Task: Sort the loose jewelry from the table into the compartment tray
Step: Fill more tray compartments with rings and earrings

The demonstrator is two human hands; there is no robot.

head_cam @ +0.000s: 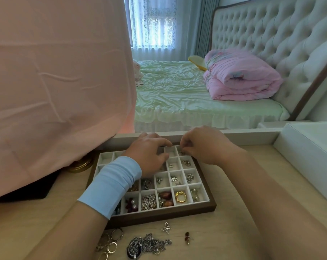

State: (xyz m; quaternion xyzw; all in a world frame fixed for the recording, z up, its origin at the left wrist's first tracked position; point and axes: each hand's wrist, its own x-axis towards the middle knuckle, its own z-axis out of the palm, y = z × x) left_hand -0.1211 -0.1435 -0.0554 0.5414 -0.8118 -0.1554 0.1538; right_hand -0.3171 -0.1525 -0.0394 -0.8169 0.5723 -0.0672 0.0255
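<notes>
Past halfway, I judge: the tray [159,214] is mostly stocked, my right hand [202,145] pinches a small piece [181,152] over a far cell, left hand [149,156] rests slack, and rings [110,243], chain [151,243], butterfly charm [166,227] wait on the table [46,216].

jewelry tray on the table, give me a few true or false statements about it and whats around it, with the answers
1. The gold ring lies in a compartment in the near row of the compartment tray. True.
2. The tangled silver chain sits inside the tray. False: it lies loose on the table, on the near side of the tray.
3. The left hand and right hand are both over the tray's far end. True.
4. The blue sleeve is on the right wrist. False: it is on the left wrist.
</notes>
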